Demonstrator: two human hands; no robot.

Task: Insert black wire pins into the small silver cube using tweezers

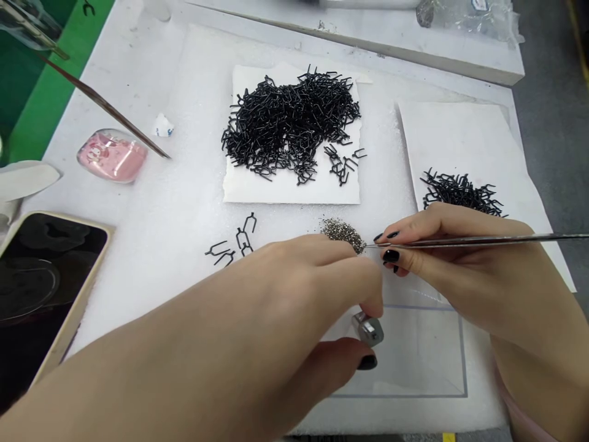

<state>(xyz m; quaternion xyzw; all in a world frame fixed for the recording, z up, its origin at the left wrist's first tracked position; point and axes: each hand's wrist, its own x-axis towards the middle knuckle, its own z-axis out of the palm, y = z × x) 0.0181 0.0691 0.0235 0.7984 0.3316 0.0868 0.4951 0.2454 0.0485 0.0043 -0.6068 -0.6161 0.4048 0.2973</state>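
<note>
My left hand (294, 288) pinches a small steel cylindrical part (369, 328) between thumb and fingers, and the fingers hide part of it. My right hand (460, 264) grips long fine metal tweezers (460, 240), whose tips reach toward that part. Just beyond the tweezer tips lies a small heap of tiny silvery grains (343, 234) on white foam (175, 196). A large pile of bent black wire pieces (289, 126) rests on a white paper sheet (294, 190). A smaller pile (460, 193) lies on a second sheet (460, 138), partly behind my right hand.
A few loose black wire pieces (234, 242) lie left of my hands. Below them is a clear acrylic plate (414, 356). At left are a phone (46, 288), a pink case (111, 155) and a second pair of tweezers (105, 104). A raised white board (368, 37) runs along the back.
</note>
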